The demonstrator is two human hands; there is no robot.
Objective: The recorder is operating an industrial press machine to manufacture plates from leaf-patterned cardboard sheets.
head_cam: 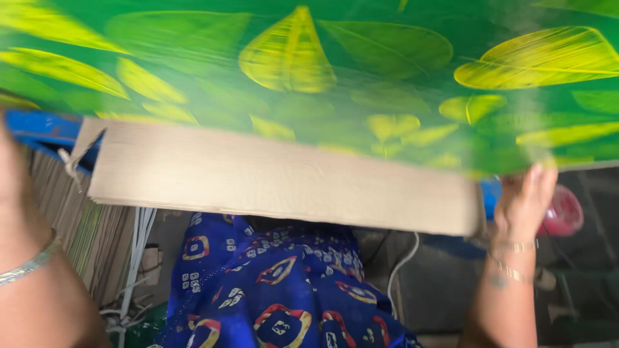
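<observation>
My right hand (523, 193) grips the green sheet's (361, 71) edge, holding it up over the cardboard (277, 177); left hand's (9, 174) fingers unseen; cannot tell.

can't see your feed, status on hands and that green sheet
Right hand grips green leaf-print sheet at its right edge. Left hand out of frame, only wrist shows. Cardboard flap hangs beneath. Nothing blocking.

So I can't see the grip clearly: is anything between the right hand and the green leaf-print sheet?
Nothing visible. The right hand touches the green leaf-print sheet directly at its lower right edge, beside the brown cardboard flap. The left hand is out of view; only its forearm shows.
</observation>
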